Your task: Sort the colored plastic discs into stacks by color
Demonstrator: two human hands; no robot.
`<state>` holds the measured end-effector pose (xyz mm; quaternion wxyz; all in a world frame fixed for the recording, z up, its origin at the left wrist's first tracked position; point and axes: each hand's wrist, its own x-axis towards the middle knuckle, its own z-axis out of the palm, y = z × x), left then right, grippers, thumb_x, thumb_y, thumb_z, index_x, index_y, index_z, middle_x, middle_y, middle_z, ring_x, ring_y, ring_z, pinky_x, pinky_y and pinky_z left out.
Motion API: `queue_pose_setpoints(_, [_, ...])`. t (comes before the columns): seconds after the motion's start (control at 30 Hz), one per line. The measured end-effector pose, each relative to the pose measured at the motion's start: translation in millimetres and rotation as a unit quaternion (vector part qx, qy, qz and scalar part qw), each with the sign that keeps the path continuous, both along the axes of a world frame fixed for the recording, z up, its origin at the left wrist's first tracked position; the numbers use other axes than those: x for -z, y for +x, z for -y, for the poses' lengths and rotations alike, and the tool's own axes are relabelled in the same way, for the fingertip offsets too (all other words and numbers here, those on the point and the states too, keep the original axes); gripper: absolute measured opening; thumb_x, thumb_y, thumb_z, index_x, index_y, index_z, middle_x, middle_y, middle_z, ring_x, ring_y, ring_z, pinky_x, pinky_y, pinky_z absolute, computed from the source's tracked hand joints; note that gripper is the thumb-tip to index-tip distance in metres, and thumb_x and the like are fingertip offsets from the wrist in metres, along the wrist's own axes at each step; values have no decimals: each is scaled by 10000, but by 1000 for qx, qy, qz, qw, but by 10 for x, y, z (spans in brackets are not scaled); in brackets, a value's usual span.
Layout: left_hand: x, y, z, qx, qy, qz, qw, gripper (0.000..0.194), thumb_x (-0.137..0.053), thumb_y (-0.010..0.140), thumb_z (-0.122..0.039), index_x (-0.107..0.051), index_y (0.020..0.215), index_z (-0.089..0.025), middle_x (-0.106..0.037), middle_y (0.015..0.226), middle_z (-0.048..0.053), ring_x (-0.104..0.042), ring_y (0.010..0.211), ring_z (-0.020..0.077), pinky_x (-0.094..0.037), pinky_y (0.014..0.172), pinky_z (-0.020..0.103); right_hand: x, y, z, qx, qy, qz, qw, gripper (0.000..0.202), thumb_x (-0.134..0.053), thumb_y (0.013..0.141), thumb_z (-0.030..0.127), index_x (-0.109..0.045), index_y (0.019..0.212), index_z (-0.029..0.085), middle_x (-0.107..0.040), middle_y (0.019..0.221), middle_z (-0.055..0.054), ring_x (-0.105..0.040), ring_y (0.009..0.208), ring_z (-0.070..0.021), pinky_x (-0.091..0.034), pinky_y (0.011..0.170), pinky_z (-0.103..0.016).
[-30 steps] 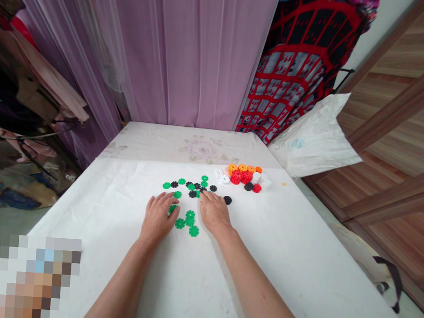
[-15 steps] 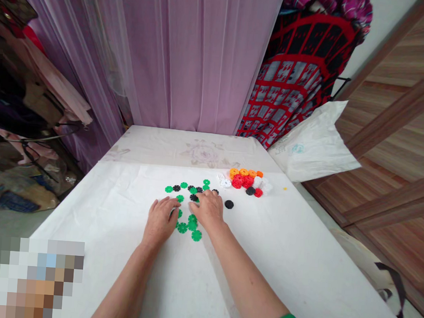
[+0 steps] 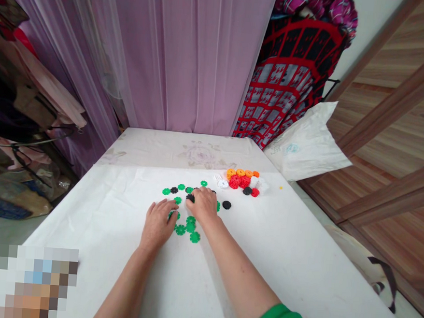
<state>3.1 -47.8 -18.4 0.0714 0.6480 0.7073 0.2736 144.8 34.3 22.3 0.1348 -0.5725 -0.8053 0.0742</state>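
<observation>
Flower-shaped plastic snowflake discs in green and black lie on the white tabletop, several linked together. My left hand (image 3: 157,224) rests at their left side, thumb and fingers apart, next to a green snowflake disc (image 3: 177,200) and partly over another. My right hand (image 3: 205,204) bends over the middle of the group, with thumb and forefinger at a black snowflake disc (image 3: 190,197); its other fingertips and the discs beneath are hidden. Joined green discs (image 3: 190,224) lie between my wrists. A lone black disc (image 3: 226,205) sits right of my right hand.
Stacks of orange discs (image 3: 240,172), red discs (image 3: 235,181) and white discs (image 3: 223,184) stand at the right rear of the table (image 3: 189,283). A white bag (image 3: 307,151) stands beyond the right edge. A purple curtain (image 3: 190,55) hangs behind.
The whole view has shifted slightly. My right hand has moved a little over the discs, covering some of the black and green ones, and a green disc now shows at its right side.
</observation>
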Motion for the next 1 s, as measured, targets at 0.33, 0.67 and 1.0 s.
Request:
queue_pose_setpoints(0.33, [3,2,3,6,0,-9,1000,237,-478,912,-290,-696,1003,-262,-707,1293,60,-574,1300,295,-346,1142,582,370,1208,-81,190,65,-317,927,379,-577,780,467,-721,1016,208,-753,992,-73,-658,849,-227,-501,772,-348])
queue_pose_setpoints(0.67, [16,-18,4,15,4,-27,1000,244,-477,918,-308,-701,1006,-265,-706,1294,60,-573,1303,305,-358,1128,600,534,1335,-28,133,38,-299,944,336,-610,744,440,-724,972,220,-736,1025,-70,-672,922,-226,-509,904,-378])
queue_pose_setpoints(1.0, [23,-20,4,15,4,-29,999,249,-479,915,-307,-705,1013,-267,-703,1299,61,-573,1303,302,-349,1137,597,503,1309,-13,123,38,-192,973,258,-621,795,336,-724,1009,236,-723,1091,-56,-661,996,-222,-477,945,-366])
